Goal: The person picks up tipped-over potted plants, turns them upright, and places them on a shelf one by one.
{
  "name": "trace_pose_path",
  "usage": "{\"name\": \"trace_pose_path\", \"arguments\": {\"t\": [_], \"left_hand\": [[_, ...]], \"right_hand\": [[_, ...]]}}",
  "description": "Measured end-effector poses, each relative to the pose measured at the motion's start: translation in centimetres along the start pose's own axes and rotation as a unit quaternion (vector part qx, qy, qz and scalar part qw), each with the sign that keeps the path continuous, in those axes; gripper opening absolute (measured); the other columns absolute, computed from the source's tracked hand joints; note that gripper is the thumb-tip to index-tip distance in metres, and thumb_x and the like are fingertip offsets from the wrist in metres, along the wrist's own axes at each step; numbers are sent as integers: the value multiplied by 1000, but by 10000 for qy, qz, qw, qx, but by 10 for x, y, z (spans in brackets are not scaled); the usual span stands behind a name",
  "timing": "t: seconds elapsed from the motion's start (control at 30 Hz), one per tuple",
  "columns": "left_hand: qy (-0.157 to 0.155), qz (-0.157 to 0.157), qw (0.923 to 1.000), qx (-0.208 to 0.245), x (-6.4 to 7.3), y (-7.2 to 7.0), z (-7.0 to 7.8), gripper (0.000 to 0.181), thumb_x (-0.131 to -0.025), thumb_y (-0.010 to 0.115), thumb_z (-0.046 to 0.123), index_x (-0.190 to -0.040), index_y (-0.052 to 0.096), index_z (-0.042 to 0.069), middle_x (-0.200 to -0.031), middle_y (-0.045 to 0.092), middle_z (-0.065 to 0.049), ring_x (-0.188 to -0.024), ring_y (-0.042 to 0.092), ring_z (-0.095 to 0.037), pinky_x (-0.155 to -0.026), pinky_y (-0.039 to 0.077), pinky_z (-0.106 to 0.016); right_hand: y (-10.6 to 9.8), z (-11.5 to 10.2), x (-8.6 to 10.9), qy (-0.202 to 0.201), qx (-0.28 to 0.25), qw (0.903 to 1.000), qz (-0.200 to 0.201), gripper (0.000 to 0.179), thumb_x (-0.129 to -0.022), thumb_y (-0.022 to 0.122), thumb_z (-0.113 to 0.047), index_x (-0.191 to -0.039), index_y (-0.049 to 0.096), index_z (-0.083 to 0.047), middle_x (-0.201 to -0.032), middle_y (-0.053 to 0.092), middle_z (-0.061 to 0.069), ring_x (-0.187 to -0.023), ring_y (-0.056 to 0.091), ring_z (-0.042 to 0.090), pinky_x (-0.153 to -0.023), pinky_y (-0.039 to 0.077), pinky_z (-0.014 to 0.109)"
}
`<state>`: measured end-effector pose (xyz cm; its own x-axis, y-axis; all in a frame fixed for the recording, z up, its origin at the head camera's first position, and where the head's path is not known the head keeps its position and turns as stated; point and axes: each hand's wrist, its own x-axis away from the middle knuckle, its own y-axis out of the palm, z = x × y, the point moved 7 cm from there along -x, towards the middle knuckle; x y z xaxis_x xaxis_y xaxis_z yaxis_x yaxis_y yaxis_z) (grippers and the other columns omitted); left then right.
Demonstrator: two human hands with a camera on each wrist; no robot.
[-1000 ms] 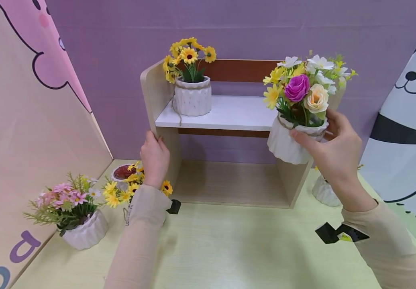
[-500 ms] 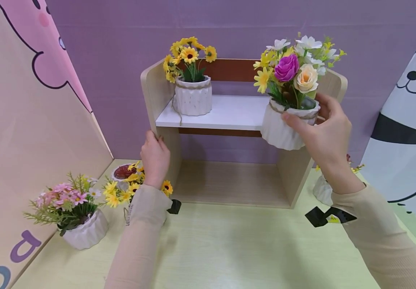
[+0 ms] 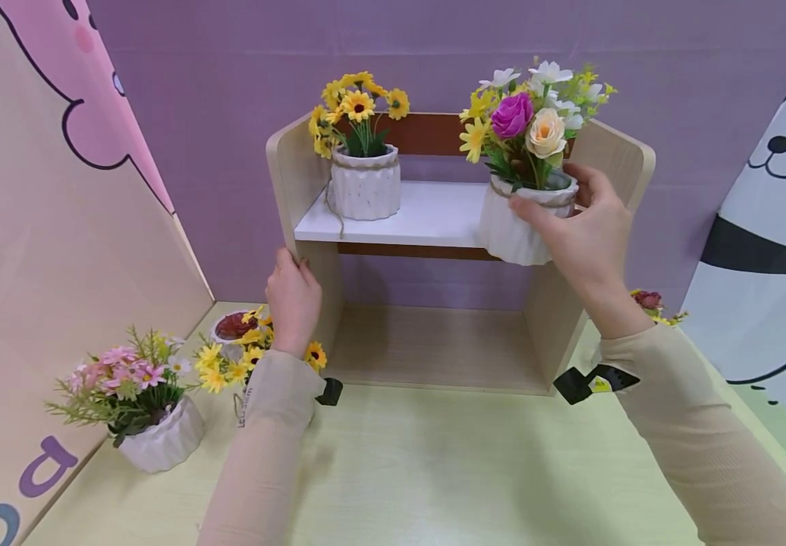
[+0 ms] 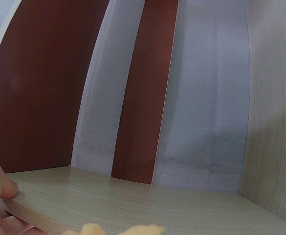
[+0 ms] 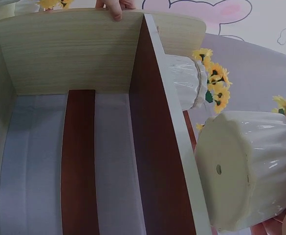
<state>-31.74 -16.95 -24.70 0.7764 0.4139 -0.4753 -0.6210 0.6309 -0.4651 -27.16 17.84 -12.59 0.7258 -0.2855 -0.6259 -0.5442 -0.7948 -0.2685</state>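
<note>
2 hands grip: the right hand (image 3: 587,231) the rose pot (image 3: 512,226) by its rim, at the white shelf (image 3: 427,208) edge; the left hand (image 3: 293,301) the side panel (image 3: 297,171). Carried too low, the pot could snag and tip.

From here I see the right hand (image 3: 587,231) bring the pot of mixed flowers (image 3: 524,221) higher and further left than a second ago, covering more of the white shelf (image 3: 427,212). The right side panel (image 3: 617,155) emerges from behind the blooms. A reddish flower (image 3: 648,299) now shows above the right sleeve (image 3: 690,425).
</note>
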Motion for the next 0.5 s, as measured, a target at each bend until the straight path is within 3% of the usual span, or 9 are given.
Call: {"name": "trace_pose_path", "arguments": {"t": [0.23, 0.5], "left_hand": [[72, 30, 10000, 15, 0, 0, 1, 24, -96, 42, 16, -112, 43, -2, -107, 58, -24, -99, 59, -39, -82, 50, -48], [110, 65, 9999, -10, 0, -1, 1, 24, -96, 42, 16, -112, 43, -3, -106, 58, -24, -97, 59, -40, -81, 50, -48]], "right_hand": [[12, 1, -6, -68, 319, 9994, -69, 72, -66, 75, -46, -126, 51, -12, -119, 60, 4, -95, 55, 10, -69, 42, 14], [25, 3, -13, -37, 294, 9994, -191, 73, -67, 74, -46, -126, 50, -10, -121, 58, 4, -100, 54, 13, -76, 44, 22]]}}
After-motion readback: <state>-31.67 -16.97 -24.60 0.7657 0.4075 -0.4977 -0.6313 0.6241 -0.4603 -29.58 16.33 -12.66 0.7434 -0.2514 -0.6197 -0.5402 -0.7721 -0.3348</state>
